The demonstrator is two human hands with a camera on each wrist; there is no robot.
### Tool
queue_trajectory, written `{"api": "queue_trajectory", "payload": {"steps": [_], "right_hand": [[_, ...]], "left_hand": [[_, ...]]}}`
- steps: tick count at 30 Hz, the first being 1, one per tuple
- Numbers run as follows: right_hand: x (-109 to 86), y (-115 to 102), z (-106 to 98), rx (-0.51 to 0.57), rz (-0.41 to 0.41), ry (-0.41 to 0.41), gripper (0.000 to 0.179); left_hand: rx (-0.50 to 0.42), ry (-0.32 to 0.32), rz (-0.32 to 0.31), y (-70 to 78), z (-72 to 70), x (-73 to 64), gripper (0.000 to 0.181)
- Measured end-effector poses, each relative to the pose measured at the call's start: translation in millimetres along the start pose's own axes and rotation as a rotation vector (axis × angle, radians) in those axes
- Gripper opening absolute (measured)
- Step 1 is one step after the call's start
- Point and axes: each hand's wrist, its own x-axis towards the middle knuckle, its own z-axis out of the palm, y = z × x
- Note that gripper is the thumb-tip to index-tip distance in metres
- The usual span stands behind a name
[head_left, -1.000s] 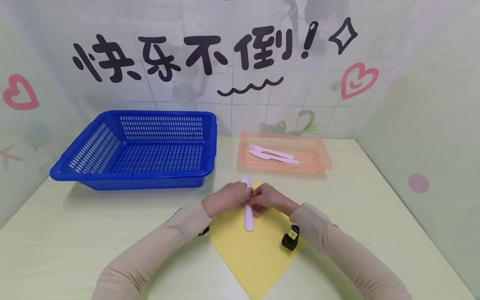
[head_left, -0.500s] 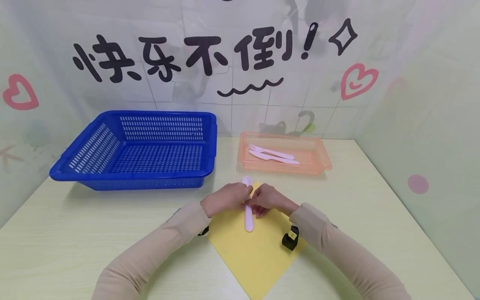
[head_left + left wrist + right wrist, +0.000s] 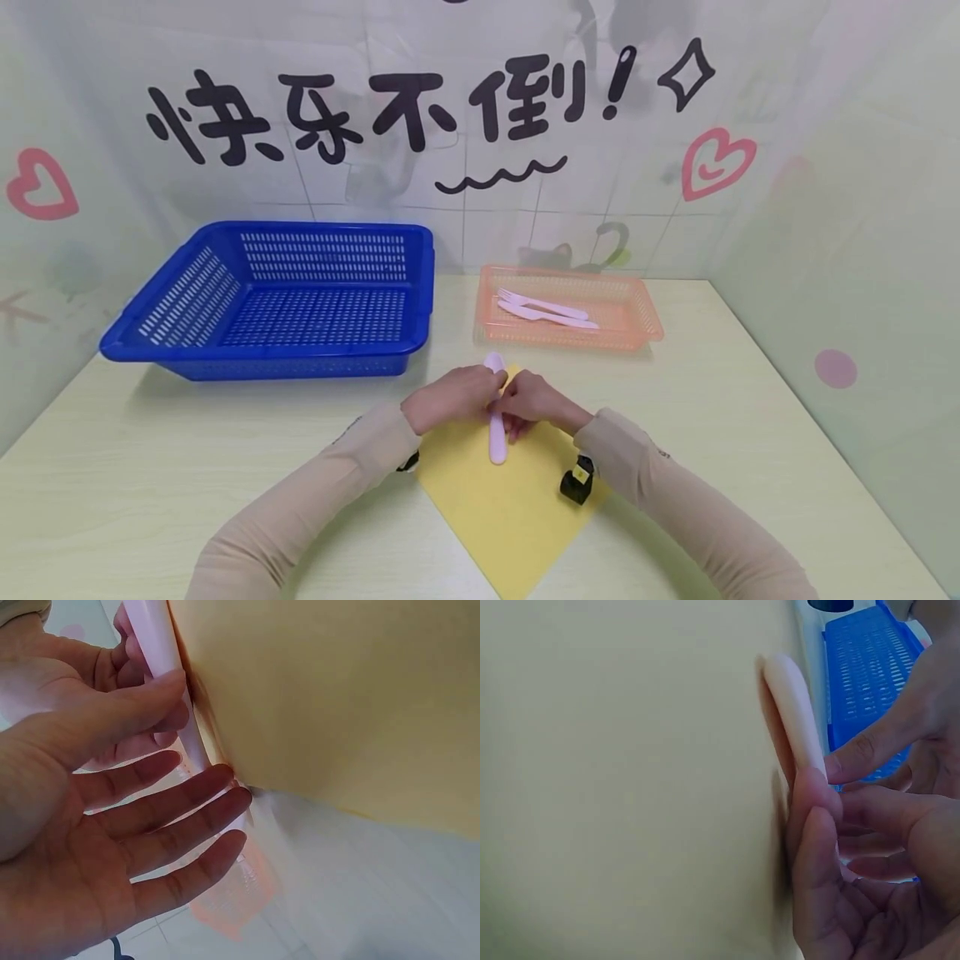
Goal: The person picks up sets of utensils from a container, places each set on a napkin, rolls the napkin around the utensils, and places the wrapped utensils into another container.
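A pale pink plastic spoon [image 3: 497, 443] lies lengthwise over the far corner of a yellow square sheet [image 3: 502, 517], its bowl end pointing away from me. My right hand [image 3: 534, 397] pinches the handle between thumb and curled fingers, as the right wrist view shows on the spoon [image 3: 791, 701]. Just beyond it, my left hand [image 3: 456, 392] touches the spoon near the bowl. In the left wrist view that left hand [image 3: 90, 840] has its thumb against the handle and its fingers nearly straight, tips by the spoon and the sheet's edge. The hands partly hide the spoon's middle.
A large blue basket [image 3: 300, 354] stands at the back left. At the back right, a shallow orange basket [image 3: 633, 321] holds a pink fork [image 3: 551, 304] and a pink knife [image 3: 547, 315]. A printed curtain [image 3: 390, 183] hangs behind the pale table [image 3: 750, 467].
The right hand and its wrist have shifted very slightly to the left. The spoon, the yellow sheet and the left hand stay almost in place.
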Motion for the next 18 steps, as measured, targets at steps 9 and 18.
{"api": "queue_trajectory", "payload": {"steps": [9,18], "right_hand": [[-2.3,-4,1,-0.07,-0.006,0.07,0.026],[-7.0,-11,-3,0.012,-0.069,0.08,0.016]], "left_hand": [[-0.023,0.017,0.012,-1.8,-3.0,-0.1,0.007],[0.021,0.137,-0.013,-5.8,-3.6,5.3,0.004]]}}
